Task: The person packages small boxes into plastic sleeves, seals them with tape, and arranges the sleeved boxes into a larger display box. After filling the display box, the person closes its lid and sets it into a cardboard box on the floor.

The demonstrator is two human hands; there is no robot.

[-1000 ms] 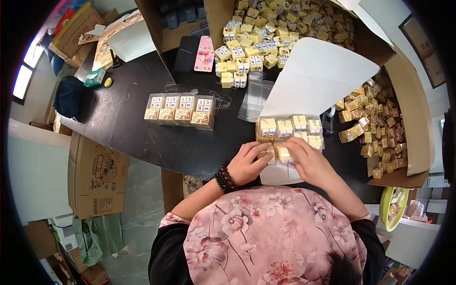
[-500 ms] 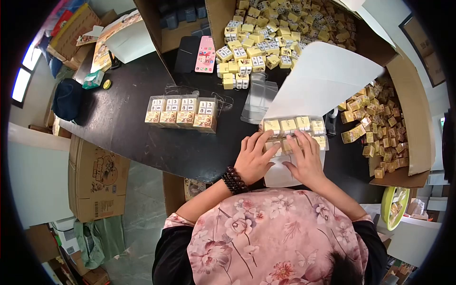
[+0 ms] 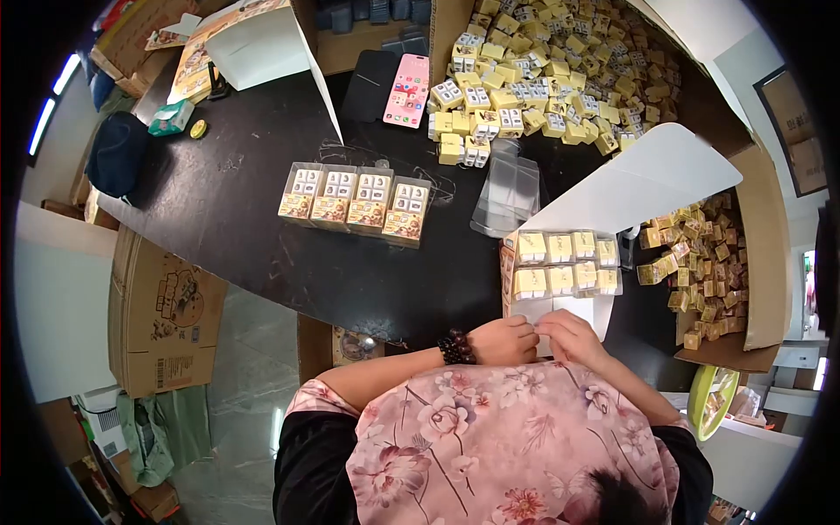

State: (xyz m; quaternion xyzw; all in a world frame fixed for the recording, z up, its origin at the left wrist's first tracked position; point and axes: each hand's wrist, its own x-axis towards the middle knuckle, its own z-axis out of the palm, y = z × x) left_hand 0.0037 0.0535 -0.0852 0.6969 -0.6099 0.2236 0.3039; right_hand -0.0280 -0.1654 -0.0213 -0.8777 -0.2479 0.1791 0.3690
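Note:
An open white-lined carton [image 3: 630,184] stands before me with its lid raised. Inside it, clear plastic cases hold two rows of yellow-and-white small boxes [image 3: 560,280]. My left hand [image 3: 503,341], a dark bead bracelet at its wrist, is closed with curled fingers over the carton's near flap [image 3: 598,317]. Just right of it, my right hand [image 3: 573,339] is closed too, its fingertips almost meeting the left ones at the flap. Whatever the fingers pinch is hidden. To the left, several filled clear cases [image 3: 354,201] stand in a row.
Empty clear plastic cases [image 3: 507,192] lie beside the carton. Behind are a pink-screened phone [image 3: 407,92] and a heap of yellow-and-white small boxes [image 3: 560,79]. A big cardboard box [image 3: 761,254] with gold small boxes [image 3: 704,262] is at right. A dark pouch [image 3: 118,156] sits far left.
Both hands have left the tops of the small boxes and come back toward me to the carton's near flap, fingers closing. The view has shifted slightly.

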